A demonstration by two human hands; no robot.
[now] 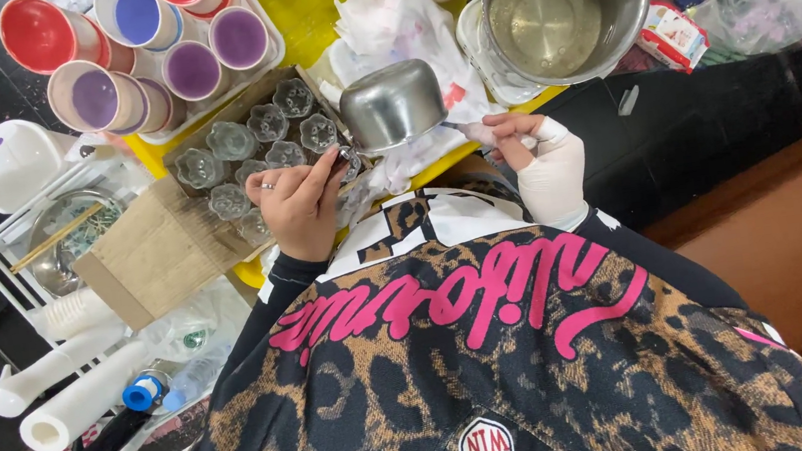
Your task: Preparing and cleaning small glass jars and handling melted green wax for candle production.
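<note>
My right hand (536, 155), wrapped in white at the wrist, grips the thin handle of a small steel pouring pot (394, 103). The pot is tilted, with its rim turned toward my left hand. My left hand (298, 205), a ring on one finger, pinches a small clear flower-shaped glass cup (348, 164) right under the pot's edge. Just beyond it, a cardboard box (148, 254) holds several more of these clear glass cups (250, 137).
A large steel pot (565, 5) with clear liquid stands at the far right of the yellow table (307, 20). A tray of coloured-filled cups (145, 53) is far left, and crumpled white paper (398, 24) lies behind the small pot. A white rack (70, 233) with a steel bowl and paper rolls (68, 394) stands left.
</note>
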